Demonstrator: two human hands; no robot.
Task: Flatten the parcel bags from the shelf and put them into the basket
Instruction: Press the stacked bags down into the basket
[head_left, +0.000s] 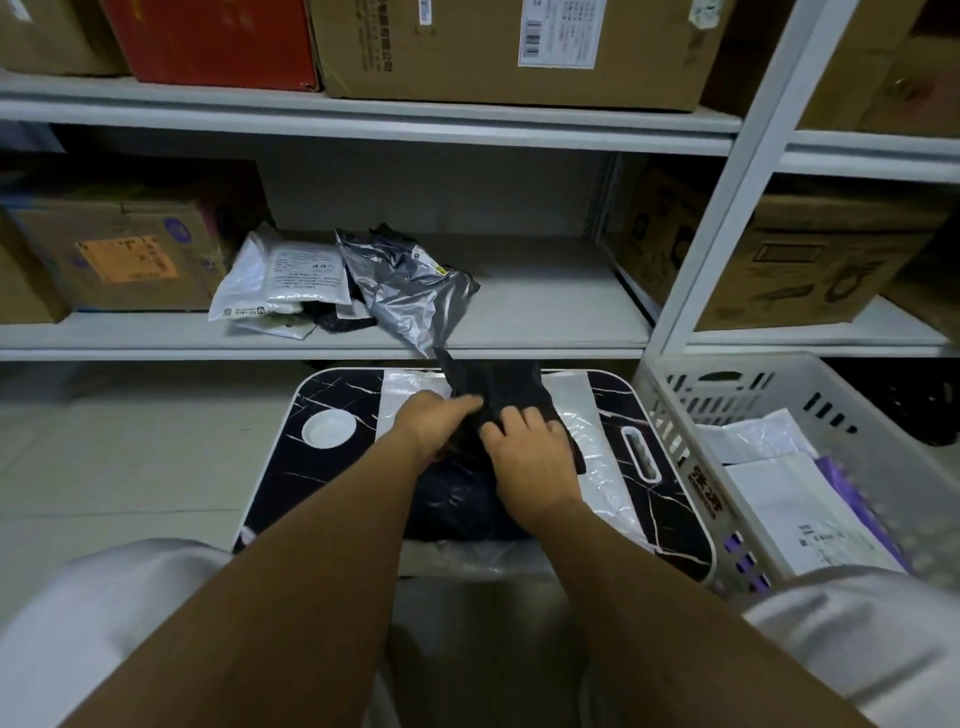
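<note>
The left hand (434, 421) is laid on the black parcel bag (498, 395) with fingers stretched toward the right, thumb side tucked against the crinkly plastic, so it's more of a flat press than a real grab. Just beside it, the right hand (524, 447) is set on the same bag with fingers bent at the knuckles and the tips dug into a fold, so a bit of the film is pinched there. The bag is matte black, thin and wrinkly, and it's spread over a clear, glossy plastic bag (602, 467) on the small table (322, 395), which has a dark marble-look top with white veins, rounded corners and a round white recess on its left side.

Further back on the grey metal shelf (545, 312), a white padded mailer (283, 283) with printed text is piled at the left, and a shiny silver-grey bag (405, 296) is crumpled next to it, its tail hung over the shelf edge toward the table. Cardboard boxes (114, 254) are stacked on both sides.

Off to the right, a white slotted plastic basket (691, 395) is parked beside the table, with flat white bags (779, 483) and something purple already inside.
</note>
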